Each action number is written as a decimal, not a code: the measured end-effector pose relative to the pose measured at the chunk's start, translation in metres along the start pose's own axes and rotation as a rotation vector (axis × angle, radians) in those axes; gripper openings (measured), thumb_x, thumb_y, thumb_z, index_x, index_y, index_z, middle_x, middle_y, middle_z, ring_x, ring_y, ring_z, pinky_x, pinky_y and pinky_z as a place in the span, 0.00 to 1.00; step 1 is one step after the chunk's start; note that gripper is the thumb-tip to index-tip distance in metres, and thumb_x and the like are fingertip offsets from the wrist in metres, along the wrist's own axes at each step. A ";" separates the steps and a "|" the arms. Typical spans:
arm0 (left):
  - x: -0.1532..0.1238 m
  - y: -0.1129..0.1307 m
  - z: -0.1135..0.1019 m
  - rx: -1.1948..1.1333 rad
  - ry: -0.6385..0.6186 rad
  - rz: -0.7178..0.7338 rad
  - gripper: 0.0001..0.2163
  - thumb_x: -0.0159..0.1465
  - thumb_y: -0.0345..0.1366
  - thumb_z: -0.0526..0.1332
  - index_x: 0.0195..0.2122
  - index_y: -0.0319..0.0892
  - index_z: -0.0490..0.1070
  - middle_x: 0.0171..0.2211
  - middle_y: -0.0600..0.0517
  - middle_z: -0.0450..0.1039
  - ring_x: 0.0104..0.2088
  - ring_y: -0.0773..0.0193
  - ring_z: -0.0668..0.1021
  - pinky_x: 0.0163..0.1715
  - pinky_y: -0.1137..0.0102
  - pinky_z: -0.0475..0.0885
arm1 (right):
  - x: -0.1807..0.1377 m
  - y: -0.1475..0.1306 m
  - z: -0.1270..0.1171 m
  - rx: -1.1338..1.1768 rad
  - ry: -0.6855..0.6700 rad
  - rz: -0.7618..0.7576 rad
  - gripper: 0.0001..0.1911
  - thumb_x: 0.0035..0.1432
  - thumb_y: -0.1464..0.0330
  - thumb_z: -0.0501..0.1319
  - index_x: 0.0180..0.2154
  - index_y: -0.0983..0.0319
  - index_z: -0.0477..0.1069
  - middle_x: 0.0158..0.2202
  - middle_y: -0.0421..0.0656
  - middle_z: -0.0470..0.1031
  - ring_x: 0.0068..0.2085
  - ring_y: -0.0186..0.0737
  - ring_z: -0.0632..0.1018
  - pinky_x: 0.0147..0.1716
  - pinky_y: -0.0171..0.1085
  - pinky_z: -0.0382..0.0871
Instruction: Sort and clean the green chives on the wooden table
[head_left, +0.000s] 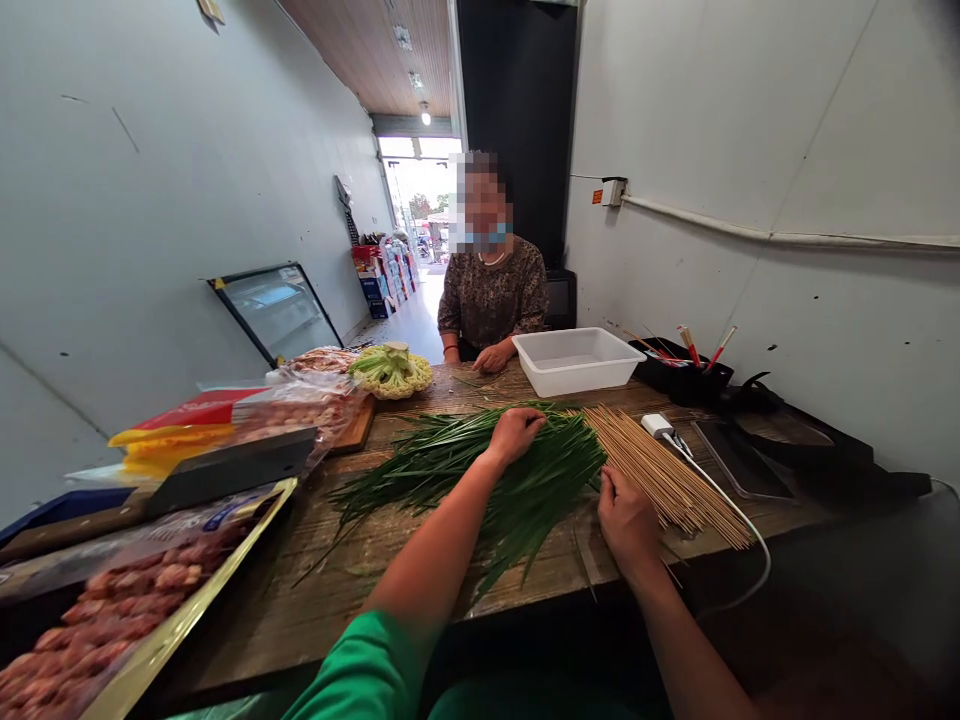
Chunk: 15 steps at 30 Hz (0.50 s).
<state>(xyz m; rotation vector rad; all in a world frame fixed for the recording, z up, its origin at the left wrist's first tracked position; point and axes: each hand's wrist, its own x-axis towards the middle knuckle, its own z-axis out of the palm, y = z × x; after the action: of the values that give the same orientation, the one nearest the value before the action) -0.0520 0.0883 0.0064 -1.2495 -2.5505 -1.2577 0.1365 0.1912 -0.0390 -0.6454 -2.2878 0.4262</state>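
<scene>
A loose heap of long green garlic chives (450,450) lies across the middle of the wooden table. My left hand (517,432) is over the heap, its fingers curled closed among the upper chives. Beside the cut ends of the chives is my right hand (626,515), thumb and fingers pinched together. Whatever is between those fingers is too small to make out. A bundle of thin bamboo skewers (667,470) lies just beyond and to the right of my right hand.
A white plastic tub (577,362) stands at the back, near a seated person (491,300). Cauliflower (391,372), a cleaver (232,470) and bagged meat (120,610) occupy the left. Rightward are a white charger (658,426) with cable, a tablet (739,460) and a black holder (682,378).
</scene>
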 end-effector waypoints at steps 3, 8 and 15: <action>0.001 0.003 0.009 -0.176 0.008 -0.020 0.13 0.60 0.39 0.55 0.34 0.38 0.77 0.25 0.52 0.75 0.25 0.68 0.72 0.29 0.75 0.66 | 0.000 -0.002 -0.002 0.008 -0.006 -0.004 0.20 0.62 0.66 0.45 0.41 0.65 0.74 0.38 0.50 0.78 0.35 0.40 0.77 0.34 0.35 0.64; 0.004 0.004 0.022 -0.353 0.043 -0.098 0.14 0.59 0.39 0.57 0.37 0.36 0.77 0.26 0.53 0.75 0.25 0.70 0.71 0.28 0.76 0.66 | 0.000 -0.002 -0.003 0.035 -0.011 -0.029 0.20 0.62 0.66 0.45 0.42 0.65 0.73 0.38 0.50 0.78 0.36 0.41 0.77 0.35 0.36 0.65; 0.003 0.011 0.019 -0.405 -0.050 -0.147 0.14 0.58 0.30 0.57 0.44 0.37 0.75 0.32 0.51 0.78 0.29 0.69 0.75 0.33 0.74 0.69 | 0.000 -0.001 -0.001 0.014 -0.010 -0.009 0.20 0.62 0.66 0.45 0.42 0.65 0.74 0.37 0.50 0.79 0.35 0.40 0.77 0.35 0.35 0.65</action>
<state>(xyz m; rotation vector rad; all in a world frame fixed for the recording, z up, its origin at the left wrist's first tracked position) -0.0409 0.1067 0.0021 -1.1753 -2.5444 -1.8697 0.1368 0.1903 -0.0381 -0.6268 -2.2941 0.4410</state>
